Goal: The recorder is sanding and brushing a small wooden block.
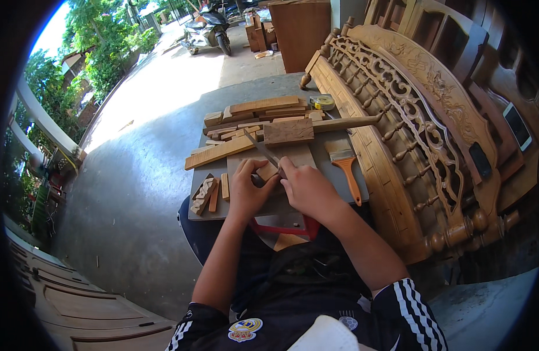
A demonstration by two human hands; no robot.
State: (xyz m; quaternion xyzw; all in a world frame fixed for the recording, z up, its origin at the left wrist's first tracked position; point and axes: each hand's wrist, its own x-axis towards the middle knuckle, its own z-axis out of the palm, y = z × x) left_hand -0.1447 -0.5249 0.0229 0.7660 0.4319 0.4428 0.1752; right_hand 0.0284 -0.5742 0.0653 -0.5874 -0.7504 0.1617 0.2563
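My left hand (249, 190) is closed around a small pale wood block (266, 170) above a board (299, 152) on the low worktable (334, 178). My right hand (307, 190) grips a knife (259, 146), its blade angled up and forward, its lower part beside the block; whether they touch I cannot tell. Just beyond lies a wooden mallet (288, 132) with its handle to the right. Several wood strips (217, 155) are piled behind, and short offcuts (202, 196) lie left of my left hand. A paintbrush (352, 178) with an orange handle lies at the right.
A tape measure (322, 102) lies at the table's back right. Carved wooden furniture panels (433, 111) lean along the right, with two phones (518, 126) on them. A scooter (205, 35) and brown cabinet (299, 35) stand behind on concrete. A panelled door (94, 304) is at lower left.
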